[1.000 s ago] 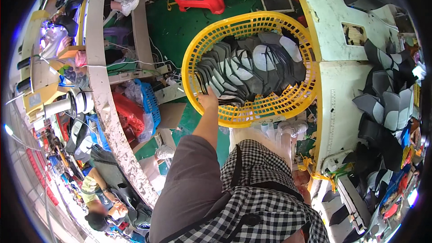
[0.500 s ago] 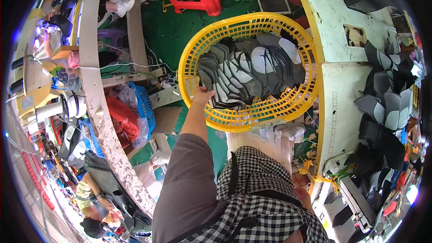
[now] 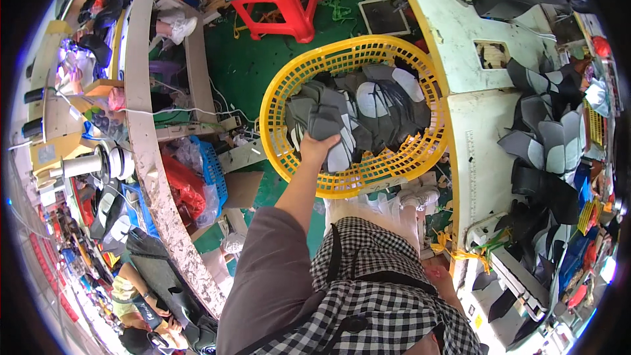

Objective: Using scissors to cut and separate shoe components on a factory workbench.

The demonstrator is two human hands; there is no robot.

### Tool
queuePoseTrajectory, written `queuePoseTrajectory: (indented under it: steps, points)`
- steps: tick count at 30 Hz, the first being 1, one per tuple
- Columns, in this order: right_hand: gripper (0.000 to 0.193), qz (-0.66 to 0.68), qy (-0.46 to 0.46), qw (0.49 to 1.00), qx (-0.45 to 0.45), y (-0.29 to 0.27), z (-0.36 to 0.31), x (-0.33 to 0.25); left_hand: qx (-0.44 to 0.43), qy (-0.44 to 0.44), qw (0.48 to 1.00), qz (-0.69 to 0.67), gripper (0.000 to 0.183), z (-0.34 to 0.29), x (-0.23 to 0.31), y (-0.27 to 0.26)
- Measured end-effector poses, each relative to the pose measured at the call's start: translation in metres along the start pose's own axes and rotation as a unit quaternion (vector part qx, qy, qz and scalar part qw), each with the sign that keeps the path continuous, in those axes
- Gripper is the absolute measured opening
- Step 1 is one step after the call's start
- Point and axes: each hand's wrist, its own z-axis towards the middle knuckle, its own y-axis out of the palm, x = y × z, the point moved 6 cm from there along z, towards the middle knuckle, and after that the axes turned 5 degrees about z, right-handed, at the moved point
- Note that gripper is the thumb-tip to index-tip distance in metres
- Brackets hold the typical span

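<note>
My left hand (image 3: 319,149) is closed around a small stack of grey shoe-upper pieces (image 3: 324,121), thumb along its right side. The stack is over the left part of a yellow plastic basket (image 3: 279,169), an oval one with a slotted wall. More grey and black pieces (image 3: 388,108) with pale patches lie in overlapping rows inside the basket, to the right of my hand. Low by my checked apron, a patch of skin that seems to be my right hand (image 3: 442,279) shows; its fingers cannot be made out.
A red stool (image 3: 276,10) with a grey top stands beyond the basket. To the right, a worn pale table (image 3: 483,85) bears piles of dark cut pieces (image 3: 549,128). A blue crate (image 3: 211,174) with plastic bags sits at left, below a bench edge (image 3: 141,92). A seated co-worker (image 3: 144,299) is at lower left.
My left hand has gone from the basket's left rim inward to the right, and now holds a stack raised above the other pieces. The whole view has shifted slightly.
</note>
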Motion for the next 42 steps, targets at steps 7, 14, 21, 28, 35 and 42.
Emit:
queuePoseTrajectory:
  steps: [7,14,21,28,35,42]
  points:
    - [0.036,-0.056,-0.253,0.965,-0.027,0.046,0.019,-0.156,-0.265,0.117,0.956,-0.047,0.05,-0.099,0.105,0.002]
    - [0.103,0.014,-0.449,0.893,-0.032,0.074,-0.04,-0.298,-0.423,-0.029,0.876,-0.23,0.058,-0.235,0.198,0.055]
    - [0.088,0.018,-0.443,0.896,-0.026,0.006,-0.099,-0.272,-0.644,0.246,0.724,0.024,0.076,-0.323,0.263,0.111]
    - [0.103,0.16,-0.541,0.786,0.252,-0.023,-0.138,-0.188,-0.698,0.103,0.702,-0.094,0.061,-0.407,0.27,0.133]
    - [0.093,0.277,-0.38,0.805,0.362,-0.009,-0.162,-0.105,-0.705,0.251,0.663,-0.023,0.055,-0.468,0.255,0.164]
    - [0.072,0.003,-0.237,0.83,0.504,-0.031,-0.209,-0.079,-0.656,0.544,0.499,0.157,0.066,-0.493,0.247,0.171]
